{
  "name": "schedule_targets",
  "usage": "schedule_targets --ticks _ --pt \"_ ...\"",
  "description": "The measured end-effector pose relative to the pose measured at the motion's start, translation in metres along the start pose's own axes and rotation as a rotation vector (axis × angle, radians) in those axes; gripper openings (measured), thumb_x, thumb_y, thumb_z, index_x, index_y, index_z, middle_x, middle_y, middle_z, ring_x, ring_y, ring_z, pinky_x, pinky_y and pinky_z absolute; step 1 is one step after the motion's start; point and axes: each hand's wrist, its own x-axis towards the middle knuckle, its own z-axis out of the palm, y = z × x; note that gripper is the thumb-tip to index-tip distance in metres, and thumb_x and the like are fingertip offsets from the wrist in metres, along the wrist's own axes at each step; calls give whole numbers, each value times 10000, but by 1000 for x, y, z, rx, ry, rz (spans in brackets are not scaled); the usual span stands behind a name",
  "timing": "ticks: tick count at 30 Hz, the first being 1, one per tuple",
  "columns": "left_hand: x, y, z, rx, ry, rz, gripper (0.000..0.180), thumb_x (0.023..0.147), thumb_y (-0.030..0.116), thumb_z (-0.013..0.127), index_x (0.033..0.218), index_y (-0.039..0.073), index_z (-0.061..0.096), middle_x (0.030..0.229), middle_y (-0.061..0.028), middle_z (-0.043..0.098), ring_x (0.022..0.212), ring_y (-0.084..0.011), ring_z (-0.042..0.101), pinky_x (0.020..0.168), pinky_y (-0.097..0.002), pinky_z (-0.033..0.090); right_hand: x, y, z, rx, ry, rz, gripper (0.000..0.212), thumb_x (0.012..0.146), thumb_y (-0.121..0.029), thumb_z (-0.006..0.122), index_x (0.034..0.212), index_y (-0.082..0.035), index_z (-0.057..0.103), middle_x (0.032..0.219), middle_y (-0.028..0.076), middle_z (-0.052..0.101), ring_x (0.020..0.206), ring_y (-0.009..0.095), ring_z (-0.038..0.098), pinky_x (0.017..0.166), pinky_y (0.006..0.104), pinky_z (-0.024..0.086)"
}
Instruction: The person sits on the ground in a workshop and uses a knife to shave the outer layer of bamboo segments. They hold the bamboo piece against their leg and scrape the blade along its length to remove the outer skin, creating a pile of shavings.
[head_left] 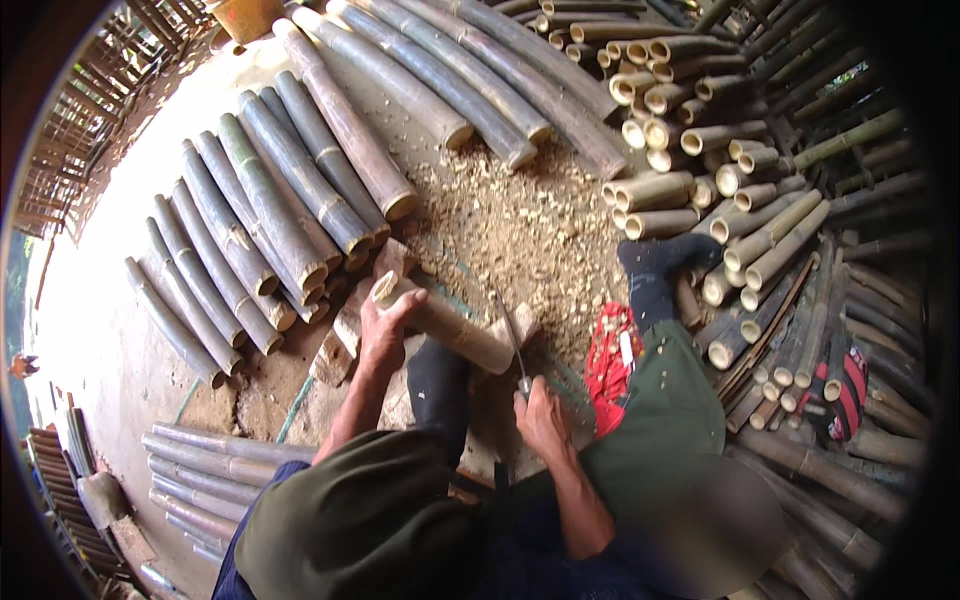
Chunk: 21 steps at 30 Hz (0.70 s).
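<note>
My left hand (pixel 382 325) is closed around the near end of a short bamboo tube (pixel 455 328), which lies slanted across the space in front of my knees. In my right hand (pixel 545 418) is the handle of a knife (pixel 523 360) with a long, thin, slightly curved blade. That blade points away from me and passes close by the tube's right end; whether they touch I cannot tell. Wooden blocks (pixel 332 360) lie on the ground below and left of the tube.
Long bamboo poles (pixel 285 185) lie in rows at the left and far side. Cut tubes (pixel 655 190) are heaped at the right. Wood chips (pixel 520 230) cover the ground ahead. A red bag (pixel 610 370) lies by my right leg, and more poles (pixel 215 470) rest at the lower left.
</note>
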Motion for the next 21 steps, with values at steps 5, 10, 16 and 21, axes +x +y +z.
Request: schedule_targets --ticks 5,10,16,21 --pt "-4 -15 3 -129 227 -18 673 789 231 973 1324 7 631 1091 -81 708 924 -201 715 819 -376 615 -7 -88 -78 213 131 -60 295 1071 -257 651 1138 2 527 963 283 725 874 486 721 706 555 559" --pt "1 -16 13 -90 200 26 647 769 175 980 1287 -9 638 1077 -89 721 954 -212 718 856 -378 608 -5 -61 -45 207 196 -72 282 1059 -245 667 1099 -8 520 910 302 713 851 501 721 660 555 554" --pt "-11 -9 12 -5 178 111 614 766 155 969 1258 -12 642 1075 -87 721 950 -203 715 879 -364 595 6 -73 -49 78 33 2 274 1051 -233 672 1108 -14 516 884 290 715 813 494 716 668 574 545" --pt "-8 -8 14 -64 200 98 561 775 143 957 1224 -3 653 1061 -77 718 917 -193 709 857 -360 596 -12 -99 -77 352 352 -207 277 1039 -195 700 1144 5 541 919 271 727 873 459 748 681 496 576"
